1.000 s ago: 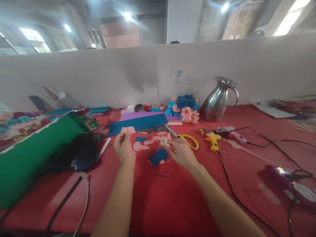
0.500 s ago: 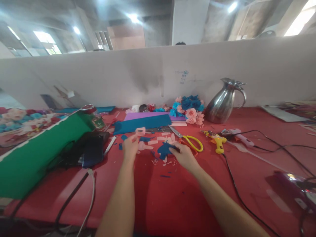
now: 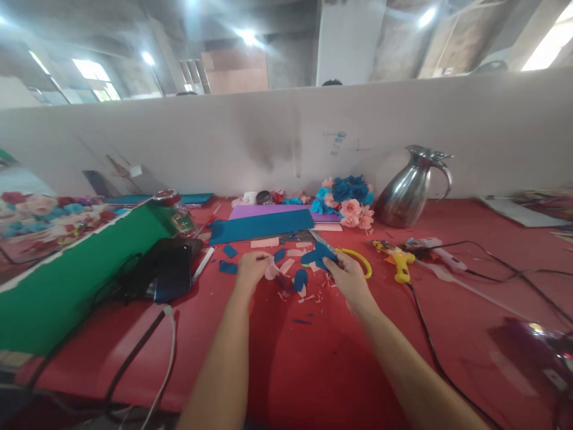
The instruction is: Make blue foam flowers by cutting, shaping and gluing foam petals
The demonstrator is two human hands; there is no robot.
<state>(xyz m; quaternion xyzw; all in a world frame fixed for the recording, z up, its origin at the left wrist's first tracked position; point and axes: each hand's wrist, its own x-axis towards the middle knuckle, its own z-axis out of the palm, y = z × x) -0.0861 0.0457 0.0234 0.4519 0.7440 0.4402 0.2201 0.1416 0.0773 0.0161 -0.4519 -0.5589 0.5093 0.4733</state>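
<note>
My left hand (image 3: 253, 270) is closed in a pinch on a small pink paper piece (image 3: 271, 270) just over the table. In my right hand (image 3: 351, 277) is a small bunch of dark blue paper pieces (image 3: 319, 255), gripped between thumb and fingers. Between the hands lie loose cut scraps, among them a blue paper piece (image 3: 300, 279) and a pink strip (image 3: 294, 253). A pink paper strip (image 3: 264, 242) rests beyond my left fingers. Scissors with yellow handles (image 3: 362, 260) lie behind my right hand, which partly covers them.
Blue crepe paper (image 3: 262, 226) lies over a purple sheet (image 3: 268, 210) at the back. Paper flowers (image 3: 350, 202) and a steel jug (image 3: 406, 194) stand behind. On the right are a yellow glue gun (image 3: 401, 269) and cables; on the left, a phone (image 3: 173, 273) and green board (image 3: 89, 278).
My left hand has come down and right, from a raised pink piece to one among the scraps. My right hand has shifted right and slightly up with its blue pieces, uncovering another blue piece.
</note>
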